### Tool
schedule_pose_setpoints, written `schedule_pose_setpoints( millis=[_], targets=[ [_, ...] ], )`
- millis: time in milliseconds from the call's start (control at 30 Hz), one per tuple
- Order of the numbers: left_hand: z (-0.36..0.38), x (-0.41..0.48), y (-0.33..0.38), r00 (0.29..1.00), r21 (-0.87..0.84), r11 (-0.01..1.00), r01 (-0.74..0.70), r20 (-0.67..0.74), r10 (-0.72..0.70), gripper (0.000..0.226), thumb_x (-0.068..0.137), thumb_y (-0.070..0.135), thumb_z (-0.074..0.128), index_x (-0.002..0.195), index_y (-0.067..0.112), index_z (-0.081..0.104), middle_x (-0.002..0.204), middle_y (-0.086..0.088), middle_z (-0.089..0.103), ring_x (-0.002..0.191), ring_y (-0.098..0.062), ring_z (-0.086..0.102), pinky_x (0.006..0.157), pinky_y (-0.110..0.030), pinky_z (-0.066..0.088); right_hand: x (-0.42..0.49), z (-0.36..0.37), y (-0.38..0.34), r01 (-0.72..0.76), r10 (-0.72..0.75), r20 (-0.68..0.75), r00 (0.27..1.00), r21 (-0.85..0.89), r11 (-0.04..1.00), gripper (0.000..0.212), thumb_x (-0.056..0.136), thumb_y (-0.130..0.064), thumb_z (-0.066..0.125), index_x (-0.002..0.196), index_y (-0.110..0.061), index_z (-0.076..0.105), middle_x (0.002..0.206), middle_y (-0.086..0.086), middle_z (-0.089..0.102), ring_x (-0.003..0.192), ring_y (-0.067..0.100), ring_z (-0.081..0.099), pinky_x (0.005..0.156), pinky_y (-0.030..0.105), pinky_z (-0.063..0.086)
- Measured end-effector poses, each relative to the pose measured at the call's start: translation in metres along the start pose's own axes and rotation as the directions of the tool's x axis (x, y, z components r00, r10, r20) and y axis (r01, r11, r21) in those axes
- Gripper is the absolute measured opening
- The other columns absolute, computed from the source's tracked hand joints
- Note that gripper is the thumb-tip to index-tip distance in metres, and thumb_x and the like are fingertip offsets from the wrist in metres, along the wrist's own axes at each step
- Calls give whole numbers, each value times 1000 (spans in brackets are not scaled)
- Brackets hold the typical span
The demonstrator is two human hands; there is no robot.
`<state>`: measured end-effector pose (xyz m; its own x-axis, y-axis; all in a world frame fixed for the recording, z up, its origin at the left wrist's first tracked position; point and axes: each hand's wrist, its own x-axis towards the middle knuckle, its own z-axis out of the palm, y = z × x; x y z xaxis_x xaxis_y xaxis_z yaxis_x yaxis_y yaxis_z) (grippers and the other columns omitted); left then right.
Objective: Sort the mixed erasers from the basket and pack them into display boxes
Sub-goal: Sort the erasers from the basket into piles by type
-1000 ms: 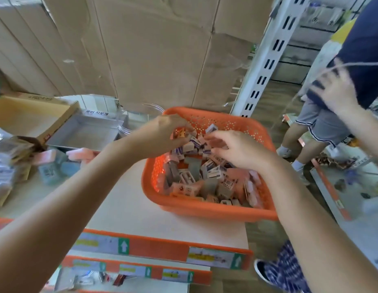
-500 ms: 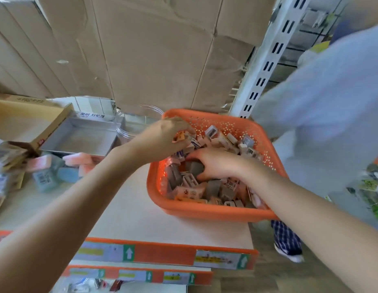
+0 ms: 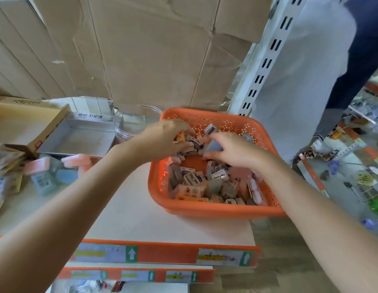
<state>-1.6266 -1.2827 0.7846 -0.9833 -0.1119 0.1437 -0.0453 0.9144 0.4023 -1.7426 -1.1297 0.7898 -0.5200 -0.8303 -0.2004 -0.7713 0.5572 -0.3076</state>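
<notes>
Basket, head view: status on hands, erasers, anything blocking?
Left hand grips several erasers. Right hand pinches grey eraser over orange basket. Silver display box at left, nothing blocking.

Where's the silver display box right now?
In the head view, the silver display box sits on the shelf left of the orange basket, beside the clear plastic tub and just behind the pink and blue erasers.
</notes>
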Motion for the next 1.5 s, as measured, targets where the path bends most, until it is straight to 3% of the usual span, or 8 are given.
schedule_pose_setpoints(
  millis=[133, 267, 367, 500, 667, 933, 1133, 1500],
  targets=[
    [6, 16, 4, 978, 97, 995, -1, 206, -19, 29, 89, 24, 57, 117, 15, 60, 117, -1, 61, 103, -17, 56, 90, -34, 46, -12, -9, 10, -32, 45, -159, 986, 85, 996, 20, 90, -23, 58, 109, -17, 57, 103, 0, 53, 88, 16, 49, 65, 28, 37],
    [21, 39, 4, 877, 136, 989, -60, 481, -14, 6, 82, 23, 60, 86, 20, 61, 84, -1, 60, 74, -17, 56, 74, -35, 50, -19, -7, 18, -73, 113, -253, 961, 161, 984, 12, 88, -27, 63, 95, -21, 55, 86, -4, 50, 75, 11, 46, 54, 19, 29],
    [27, 48, 11, 778, 144, 986, -85, 628, -25, 22, 83, 18, 64, 105, 19, 67, 88, 2, 64, 80, -17, 57, 74, -30, 46, -21, -3, 20, -68, 109, -262, 959, 160, 985, 21, 87, -28, 64, 103, -17, 60, 89, -3, 50, 77, 12, 46, 54, 18, 29],
    [38, 54, 10, 765, 98, 991, -86, 644, 3, 17, 80, 15, 66, 94, 24, 64, 86, 4, 62, 82, -18, 55, 69, -28, 43, -23, -2, 23, -59, 107, -270, 957, 178, 982, 24, 86, -28, 65, 106, -15, 62, 92, -1, 53, 77, 12, 47, 56, 19, 31],
    [46, 55, 11, 777, 33, 994, -101, 627, 59, 22, 78, 10, 68, 99, 14, 62, 69, 13, 51, 61, -5, 45, 51, -14, 36, -20, 1, 27, -59, 113, -264, 958, 205, 977, 18, 85, -29, 66, 99, -18, 61, 92, -1, 54, 71, 8, 47, 56, 21, 31],
    [48, 59, 7, 794, -10, 995, -99, 602, 85, 33, 70, 4, 71, 72, 29, 51, 70, 10, 54, 68, -11, 51, 59, -25, 42, -17, 2, 31, -58, 114, -257, 960, 215, 975, 17, 85, -29, 66, 98, -19, 61, 89, -3, 51, 71, 7, 45, 56, 21, 29],
    [45, 57, 10, 763, -19, 993, -113, 638, 99, 21, 77, 5, 68, 88, 12, 52, 70, 7, 46, 63, -9, 40, 52, -15, 32, -16, 3, 34, -51, 106, -255, 961, 215, 975, 18, 86, -31, 65, 100, -21, 61, 92, -3, 52, 70, 2, 45, 56, 21, 28],
    [42, 58, 8, 721, -72, 997, 1, 691, 49, 23, 83, 17, 67, 78, 29, 47, 71, 14, 51, 62, -1, 46, 55, -13, 37, -17, 4, 34, -52, 106, -258, 960, 208, 977, 23, 86, -31, 65, 105, -20, 62, 101, 1, 57, 80, 13, 51, 57, 22, 31]
  ],
)
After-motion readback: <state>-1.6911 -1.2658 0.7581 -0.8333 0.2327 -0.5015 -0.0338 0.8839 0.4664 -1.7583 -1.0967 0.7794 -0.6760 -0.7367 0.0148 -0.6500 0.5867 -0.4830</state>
